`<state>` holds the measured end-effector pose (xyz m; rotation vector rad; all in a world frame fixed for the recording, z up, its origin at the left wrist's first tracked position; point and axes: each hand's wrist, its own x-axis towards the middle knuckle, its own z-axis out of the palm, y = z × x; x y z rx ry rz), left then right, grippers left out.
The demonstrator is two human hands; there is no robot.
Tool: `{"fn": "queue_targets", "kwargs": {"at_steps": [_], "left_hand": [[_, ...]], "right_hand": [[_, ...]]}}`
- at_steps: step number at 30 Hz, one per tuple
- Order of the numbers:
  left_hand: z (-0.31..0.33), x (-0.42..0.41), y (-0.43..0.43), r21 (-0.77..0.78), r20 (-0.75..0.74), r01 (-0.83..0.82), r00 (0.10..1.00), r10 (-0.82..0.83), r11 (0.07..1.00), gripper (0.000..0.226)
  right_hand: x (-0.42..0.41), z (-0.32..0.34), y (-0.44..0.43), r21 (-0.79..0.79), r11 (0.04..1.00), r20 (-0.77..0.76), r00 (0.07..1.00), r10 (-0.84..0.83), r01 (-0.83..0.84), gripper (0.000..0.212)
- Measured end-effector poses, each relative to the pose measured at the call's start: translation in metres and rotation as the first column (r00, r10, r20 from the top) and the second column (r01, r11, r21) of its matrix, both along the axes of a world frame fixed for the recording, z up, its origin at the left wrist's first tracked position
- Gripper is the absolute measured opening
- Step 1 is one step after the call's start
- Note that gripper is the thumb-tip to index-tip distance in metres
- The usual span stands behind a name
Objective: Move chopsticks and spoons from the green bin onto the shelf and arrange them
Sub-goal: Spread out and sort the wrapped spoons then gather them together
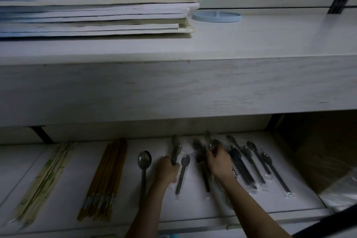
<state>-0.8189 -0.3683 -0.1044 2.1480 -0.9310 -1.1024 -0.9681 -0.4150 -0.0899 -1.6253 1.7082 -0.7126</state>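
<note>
On the dim lower shelf point(193, 206) lie a bundle of pale wrapped chopsticks point(45, 181) at the left and a bundle of brown chopsticks point(105, 179) beside it. A large metal spoon point(144, 166) lies to their right. My left hand point(168, 170) grips a few wrapped spoons point(176, 149) by their handles, next to a single wrapped spoon point(182, 173). My right hand point(220, 162) holds a cluster of wrapped spoons point(201, 149). Several more wrapped spoons point(255, 162) lie in a row to the right. The green bin is out of view.
A thick upper shelf board point(173, 87) overhangs the lower shelf. On it stand a stack of flat sheets point(92, 6) and a light blue round lid point(217, 16). A cardboard box point(324, 152) with plastic wrap stands at the right end of the lower shelf.
</note>
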Motion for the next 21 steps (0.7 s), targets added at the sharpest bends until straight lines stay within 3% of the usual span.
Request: {"fn": "queue_targets", "kwargs": {"at_steps": [3,5,11,14,18,21], "left_hand": [[0.001,-0.002,0.009,0.023,-0.198,-0.082,0.976,0.085,0.996,0.039],[0.000,-0.006,0.015,0.026,-0.199,-0.110,0.973,0.113,0.994,0.047],[-0.005,-0.019,0.030,-0.092,0.139,-0.045,0.989,0.057,0.995,0.034],[-0.003,-0.031,0.031,-0.098,0.224,0.006,0.974,0.016,0.995,0.043],[-0.008,-0.042,0.021,0.068,0.500,0.051,0.862,-0.079,0.996,0.055],[-0.001,-0.046,0.018,0.068,0.567,0.058,0.819,-0.086,0.996,0.032]], "right_hand": [[0.000,0.006,0.001,-0.029,0.999,0.105,0.994,-0.040,0.043,0.017],[-0.002,0.010,0.003,-0.052,0.998,0.158,0.987,-0.034,0.043,0.012],[-0.010,0.023,0.006,-0.047,0.993,0.379,0.922,-0.079,0.105,0.002],[-0.019,0.027,0.006,0.126,0.986,0.575,0.802,-0.162,0.109,0.009],[-0.030,0.013,0.012,0.227,0.970,0.497,0.845,-0.196,0.091,0.013],[-0.036,0.008,0.020,0.229,0.967,0.493,0.843,-0.213,0.111,0.019]]}}
